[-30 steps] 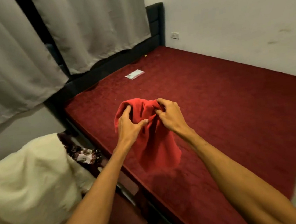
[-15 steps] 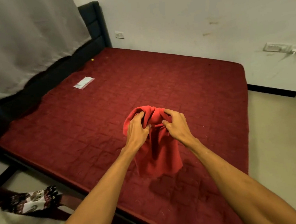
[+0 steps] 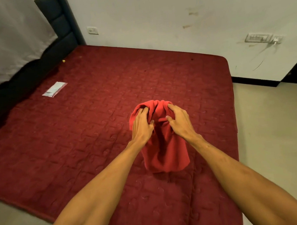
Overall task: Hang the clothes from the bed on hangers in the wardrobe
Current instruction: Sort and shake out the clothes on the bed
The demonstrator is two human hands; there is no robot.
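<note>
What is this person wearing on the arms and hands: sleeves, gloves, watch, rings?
Nothing visible. The left hand and right hand are bare, without gloves or rings. The left forearm and right forearm are uncovered to the frame edge: no sleeve, watch or band shows.

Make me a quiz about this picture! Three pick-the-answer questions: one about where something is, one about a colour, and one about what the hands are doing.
1. Where is the small clear packet?
A. under a pillow
B. on the bed
C. on a shelf

2. What colour is the garment?
A. blue
B. white
C. red

3. What state is the garment in?
A. bunched up, gripped by the left hand and the right hand
B. spread flat
C. on a hanger

Answers:
1 B: the packet lies on the bed's cover, far from the hands.
2 C: the cloth is bright red.
3 A: both hands' fingers curl into the gathered cloth.
</note>
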